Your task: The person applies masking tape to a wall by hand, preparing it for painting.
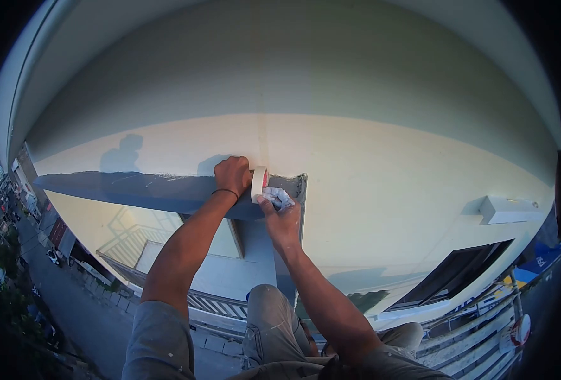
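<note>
A roll of masking tape (258, 184) with a reddish core stands against the wall at the right end of the dark grey ledge (166, 187). My right hand (283, 223) grips its lower edge, thumb against the roll. Crumpled whitish material (280, 197) covers the fingers on that side. Directly left of the roll, my left hand (233, 173) is curled closed against the wall along the ledge's top edge. Its fingertips are hidden, so I cannot tell what they pinch. A dark band circles the left wrist.
The cream wall (369, 190) curves across the view. Below the ledge is a balcony railing (223, 307), with the street (96, 316) far down at left. A wall-mounted white fixture (511, 209), a dark window (451, 272) and slatted planks (470, 345) are at right.
</note>
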`<state>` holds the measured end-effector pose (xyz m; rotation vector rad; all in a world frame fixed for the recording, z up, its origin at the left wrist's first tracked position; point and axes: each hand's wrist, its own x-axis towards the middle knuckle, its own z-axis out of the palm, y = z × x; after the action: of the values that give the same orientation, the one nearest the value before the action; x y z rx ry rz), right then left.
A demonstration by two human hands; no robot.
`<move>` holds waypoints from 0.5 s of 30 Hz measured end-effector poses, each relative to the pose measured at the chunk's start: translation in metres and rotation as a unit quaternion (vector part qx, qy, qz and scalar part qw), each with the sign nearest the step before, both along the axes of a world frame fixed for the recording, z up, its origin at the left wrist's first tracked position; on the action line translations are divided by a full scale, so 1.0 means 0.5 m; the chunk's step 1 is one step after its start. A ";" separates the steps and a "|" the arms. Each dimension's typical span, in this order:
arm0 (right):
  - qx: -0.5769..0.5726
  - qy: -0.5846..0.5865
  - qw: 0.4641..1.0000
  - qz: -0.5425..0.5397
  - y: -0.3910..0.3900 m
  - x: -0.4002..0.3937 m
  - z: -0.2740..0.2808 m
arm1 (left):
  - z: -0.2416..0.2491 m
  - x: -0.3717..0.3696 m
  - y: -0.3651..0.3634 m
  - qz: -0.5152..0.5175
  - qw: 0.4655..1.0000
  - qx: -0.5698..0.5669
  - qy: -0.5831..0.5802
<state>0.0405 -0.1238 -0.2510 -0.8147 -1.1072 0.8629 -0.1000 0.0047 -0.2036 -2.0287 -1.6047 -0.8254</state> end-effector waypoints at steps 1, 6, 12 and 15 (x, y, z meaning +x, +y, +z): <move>0.002 -0.003 1.000 -0.001 0.003 0.000 -0.004 | -0.003 0.002 -0.005 -0.005 1.000 0.002 -0.005; -0.006 0.004 1.000 0.005 0.009 -0.002 -0.006 | -0.006 -0.004 -0.015 -0.004 0.998 -0.015 -0.060; -0.033 -0.030 0.999 0.010 0.008 0.013 0.013 | -0.008 -0.045 -0.022 -0.221 0.950 -0.076 -0.209; -0.048 -0.022 0.999 0.003 0.025 0.028 0.036 | -0.002 -0.059 -0.025 -0.310 0.890 -0.196 -0.272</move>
<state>0.0542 -0.1115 -0.2332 -0.9143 -1.1145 0.9128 -0.1295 -0.0080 -0.2048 -2.8642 -1.4626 -1.5085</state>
